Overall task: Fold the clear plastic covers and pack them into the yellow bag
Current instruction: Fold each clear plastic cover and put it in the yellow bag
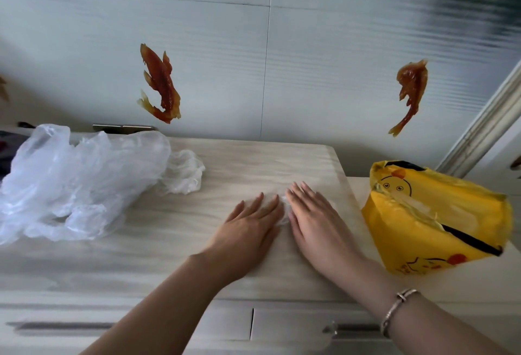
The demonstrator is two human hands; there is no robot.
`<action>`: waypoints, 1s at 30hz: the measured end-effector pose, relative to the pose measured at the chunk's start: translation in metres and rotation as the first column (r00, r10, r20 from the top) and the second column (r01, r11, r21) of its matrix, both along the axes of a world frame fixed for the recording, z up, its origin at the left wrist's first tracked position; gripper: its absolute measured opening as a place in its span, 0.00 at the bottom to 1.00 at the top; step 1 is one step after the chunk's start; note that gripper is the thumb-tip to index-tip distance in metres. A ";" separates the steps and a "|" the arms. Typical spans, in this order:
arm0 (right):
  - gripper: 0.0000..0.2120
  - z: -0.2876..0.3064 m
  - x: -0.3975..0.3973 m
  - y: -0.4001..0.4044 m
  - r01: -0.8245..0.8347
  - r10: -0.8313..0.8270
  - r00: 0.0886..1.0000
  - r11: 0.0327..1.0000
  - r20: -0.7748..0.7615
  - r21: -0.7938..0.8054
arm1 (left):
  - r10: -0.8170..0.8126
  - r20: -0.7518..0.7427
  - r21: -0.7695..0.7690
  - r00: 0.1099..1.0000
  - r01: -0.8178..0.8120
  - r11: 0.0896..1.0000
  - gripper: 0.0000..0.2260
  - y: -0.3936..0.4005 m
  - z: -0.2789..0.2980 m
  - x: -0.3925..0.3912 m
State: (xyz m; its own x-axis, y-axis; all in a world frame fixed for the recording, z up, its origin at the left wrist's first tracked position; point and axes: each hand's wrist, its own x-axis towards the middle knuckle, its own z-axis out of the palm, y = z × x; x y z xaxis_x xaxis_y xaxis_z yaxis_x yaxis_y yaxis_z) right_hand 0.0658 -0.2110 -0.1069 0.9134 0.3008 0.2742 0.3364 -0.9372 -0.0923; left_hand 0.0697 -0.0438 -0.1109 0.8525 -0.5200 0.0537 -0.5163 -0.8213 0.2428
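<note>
A thin clear plastic cover [284, 208] lies flat on the pale wooden cabinet top [174, 230], mostly hidden under my hands. My left hand [251, 227] presses on it with straight fingers. Right beside it, my right hand [313, 219] also lies flat on the cover. The yellow bag [439, 219] with a duck print stands to the right of my right hand, its mouth open toward me. A loose heap of clear plastic covers [76, 182] sits at the left, with a smaller crumpled one [184, 174] at its right edge.
Behind the cabinet is a pale wall with two red fish stickers [159, 84]. Drawers with metal handles [349, 328] run along the cabinet's front edge. A white door frame [485, 129] rises at the right.
</note>
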 end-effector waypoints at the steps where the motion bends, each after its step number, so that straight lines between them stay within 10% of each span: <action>1: 0.31 -0.001 -0.002 0.000 0.023 -0.023 0.995 1.000 -0.097 0.008 | 0.003 -0.015 0.026 1.000 -0.003 1.000 0.22 0.001 0.000 -0.001; 13: 0.31 -0.003 -0.005 -0.010 0.136 -0.161 0.887 0.987 -0.433 -0.088 | 0.143 -0.148 0.116 0.979 -0.127 0.985 0.29 0.003 0.004 -0.007; 18: 0.31 0.007 -0.012 -0.013 0.107 -0.106 0.923 0.994 -0.369 -0.016 | 0.221 -0.181 -0.085 0.958 -0.239 0.967 0.27 0.002 0.013 -0.011; 23: 0.25 0.025 -0.026 -0.016 -0.021 0.023 0.991 1.000 -0.135 0.016 | 0.413 -0.210 -0.421 0.886 -0.463 0.780 0.12 0.009 0.026 -0.015; 27: 0.24 0.023 -0.044 -0.011 -0.103 0.100 0.986 0.994 -0.133 -0.023 | 0.430 -0.461 -0.413 0.776 -0.616 0.670 0.12 0.011 0.043 -0.031; 30: 0.26 0.025 -0.058 -0.007 -0.119 0.114 0.979 0.993 -0.169 -0.022 | 0.231 -0.769 -0.485 0.597 -0.779 0.399 0.07 0.006 0.055 -0.045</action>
